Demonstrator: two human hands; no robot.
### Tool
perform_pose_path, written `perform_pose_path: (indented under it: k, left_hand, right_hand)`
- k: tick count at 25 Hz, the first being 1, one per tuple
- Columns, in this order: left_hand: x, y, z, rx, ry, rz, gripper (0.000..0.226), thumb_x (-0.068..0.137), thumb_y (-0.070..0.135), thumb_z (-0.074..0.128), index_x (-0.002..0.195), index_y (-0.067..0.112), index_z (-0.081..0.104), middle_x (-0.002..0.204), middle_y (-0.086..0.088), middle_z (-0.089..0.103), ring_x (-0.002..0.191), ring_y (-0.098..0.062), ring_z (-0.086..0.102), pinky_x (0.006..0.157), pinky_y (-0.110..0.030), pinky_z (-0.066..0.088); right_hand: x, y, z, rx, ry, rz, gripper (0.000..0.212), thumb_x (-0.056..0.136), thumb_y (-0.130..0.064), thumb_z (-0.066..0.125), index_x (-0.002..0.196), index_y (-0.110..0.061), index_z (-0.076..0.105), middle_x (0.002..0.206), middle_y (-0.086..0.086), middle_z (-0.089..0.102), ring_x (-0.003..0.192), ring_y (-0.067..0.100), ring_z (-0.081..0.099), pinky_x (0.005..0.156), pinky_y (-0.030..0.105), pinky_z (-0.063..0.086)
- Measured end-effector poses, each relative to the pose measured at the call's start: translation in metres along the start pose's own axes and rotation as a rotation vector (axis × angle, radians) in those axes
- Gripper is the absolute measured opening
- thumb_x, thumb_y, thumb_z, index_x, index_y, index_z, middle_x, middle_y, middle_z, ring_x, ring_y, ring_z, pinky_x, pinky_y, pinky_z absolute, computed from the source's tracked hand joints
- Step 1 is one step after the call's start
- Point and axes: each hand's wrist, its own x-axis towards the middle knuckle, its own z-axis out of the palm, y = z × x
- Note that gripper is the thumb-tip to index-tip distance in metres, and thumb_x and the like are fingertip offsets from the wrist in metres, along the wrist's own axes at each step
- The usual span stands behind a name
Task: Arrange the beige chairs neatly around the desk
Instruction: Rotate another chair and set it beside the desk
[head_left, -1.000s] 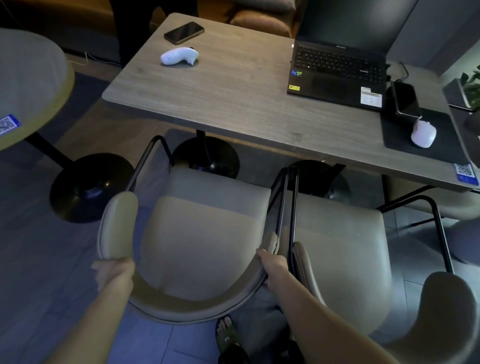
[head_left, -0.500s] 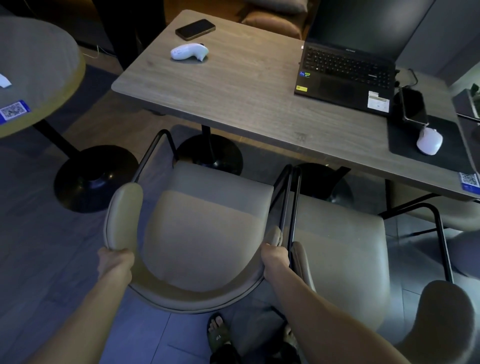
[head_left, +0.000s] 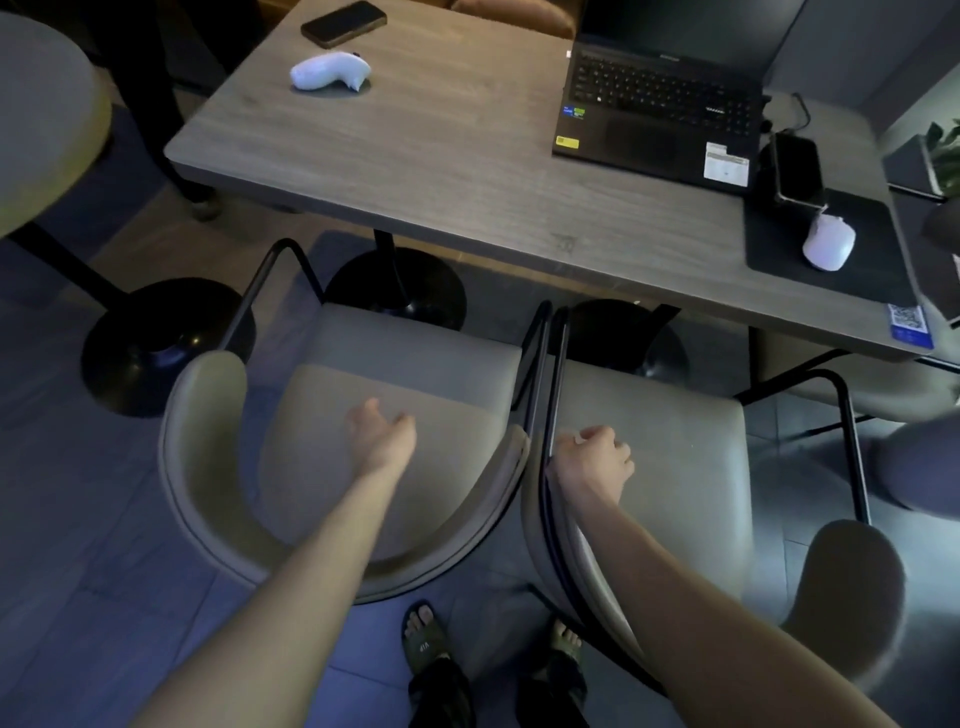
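Note:
Two beige chairs with black metal frames stand side by side, facing the wooden desk (head_left: 441, 171). The left chair (head_left: 208, 467) has its seat front just short of the desk's near edge. The right chair (head_left: 675, 467) sits close against it, frames almost touching. My left hand (head_left: 382, 434) hovers over the left chair's seat, fingers loosely apart, holding nothing. My right hand (head_left: 595, 454) is curled into a loose fist over the right chair's seat, beside its black side bar; whether it touches the bar is unclear. A third beige chair (head_left: 883, 395) shows under the desk's right end.
On the desk lie a phone (head_left: 343, 23), a white controller (head_left: 330, 70), an open laptop (head_left: 660, 114) and a white mouse (head_left: 829, 241) on a dark pad. A round table (head_left: 41, 114) with a black base (head_left: 156, 343) stands left. My sandalled feet (head_left: 426, 639) are behind the chairs.
Both hands have let go of the left chair's curved backrest. The left hand moved forward over its seat; the right hand moved across to the right chair.

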Motion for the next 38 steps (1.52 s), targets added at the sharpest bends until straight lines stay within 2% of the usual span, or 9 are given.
perform_pose_path:
  k: [2, 4, 8, 12, 15, 20, 25, 36, 38]
  left_hand:
    - [-0.017, 0.014, 0.039, -0.074, -0.238, 0.056, 0.056, 0.096, 0.033, 0.053, 0.145, 0.012, 0.041, 0.151, -0.012, 0.041, 0.136, -0.028, 0.043, 0.111, -0.034, 0.034]
    - [-0.032, 0.02, 0.069, -0.094, -0.425, 0.059, 0.065, 0.094, 0.051, 0.051, 0.149, 0.02, 0.037, 0.154, -0.003, 0.039, 0.139, -0.023, 0.04, 0.112, -0.034, 0.032]
    - [-0.035, 0.017, 0.104, 0.005, -0.574, 0.09, 0.086, 0.083, 0.07, 0.051, 0.154, 0.031, 0.023, 0.159, 0.004, 0.031, 0.145, -0.02, 0.032, 0.115, -0.036, 0.027]
    - [-0.026, 0.014, 0.116, 0.005, -0.608, 0.103, 0.087, 0.082, 0.052, 0.067, 0.154, 0.033, 0.023, 0.155, 0.004, 0.038, 0.142, -0.017, 0.036, 0.114, -0.031, 0.029]
    - [-0.025, 0.013, 0.115, -0.023, -0.625, 0.112, 0.08, 0.087, 0.043, 0.065, 0.154, 0.033, 0.024, 0.155, 0.003, 0.037, 0.141, -0.016, 0.036, 0.115, -0.031, 0.028]
    - [-0.033, 0.012, 0.116, -0.014, -0.632, 0.11, 0.074, 0.09, 0.045, 0.06, 0.154, 0.035, 0.024, 0.156, 0.004, 0.036, 0.142, -0.017, 0.034, 0.115, -0.033, 0.028]
    - [-0.034, 0.01, 0.119, 0.014, -0.614, 0.11, 0.078, 0.088, 0.057, 0.057, 0.154, 0.036, 0.022, 0.156, 0.005, 0.037, 0.143, -0.018, 0.034, 0.116, -0.036, 0.028]
    - [-0.031, 0.009, 0.126, 0.06, -0.574, 0.12, 0.074, 0.091, 0.057, 0.052, 0.155, 0.033, 0.021, 0.156, 0.002, 0.037, 0.143, -0.021, 0.034, 0.116, -0.038, 0.027]
    - [-0.031, 0.01, 0.129, 0.086, -0.548, 0.108, 0.073, 0.09, 0.058, 0.051, 0.153, 0.031, 0.027, 0.152, 0.001, 0.042, 0.14, -0.023, 0.039, 0.115, -0.039, 0.03]
  right_hand:
    - [0.011, 0.02, 0.0, -0.002, -0.091, 0.025, 0.056, 0.096, -0.04, 0.051, 0.141, -0.01, 0.043, 0.146, 0.017, 0.041, 0.136, 0.037, 0.035, 0.106, 0.043, 0.034]
    - [0.02, 0.04, 0.009, 0.052, -0.264, 0.044, 0.071, 0.094, -0.051, 0.053, 0.15, -0.012, 0.035, 0.151, 0.016, 0.042, 0.138, 0.035, 0.04, 0.109, 0.039, 0.034]
    - [0.028, 0.052, 0.023, 0.152, -0.477, 0.027, 0.071, 0.094, -0.049, 0.055, 0.155, -0.019, 0.033, 0.155, 0.006, 0.042, 0.141, 0.027, 0.041, 0.111, 0.033, 0.032]
    - [0.032, 0.051, 0.024, 0.1, -0.436, 0.014, 0.058, 0.094, -0.045, 0.051, 0.149, -0.029, 0.043, 0.147, 0.005, 0.052, 0.134, 0.029, 0.048, 0.109, 0.035, 0.038]
    - [0.024, 0.049, 0.023, 0.079, -0.4, 0.03, 0.054, 0.093, -0.047, 0.049, 0.146, -0.036, 0.046, 0.143, 0.005, 0.056, 0.13, 0.031, 0.051, 0.107, 0.035, 0.04]
    - [0.023, 0.047, 0.025, 0.067, -0.369, 0.039, 0.054, 0.091, -0.047, 0.048, 0.144, -0.039, 0.048, 0.14, 0.006, 0.059, 0.127, 0.033, 0.053, 0.107, 0.036, 0.041]
    - [0.022, 0.047, 0.024, 0.063, -0.368, 0.052, 0.055, 0.091, -0.048, 0.046, 0.145, -0.039, 0.048, 0.14, 0.006, 0.059, 0.127, 0.033, 0.053, 0.106, 0.037, 0.04]
    - [0.02, 0.047, 0.027, 0.107, -0.353, 0.088, 0.056, 0.089, -0.049, 0.046, 0.144, -0.039, 0.048, 0.138, 0.005, 0.06, 0.125, 0.031, 0.054, 0.104, 0.036, 0.04]
    - [0.02, 0.048, 0.028, 0.107, -0.351, 0.085, 0.056, 0.088, -0.05, 0.044, 0.143, -0.038, 0.049, 0.136, 0.005, 0.061, 0.123, 0.032, 0.055, 0.103, 0.036, 0.042]
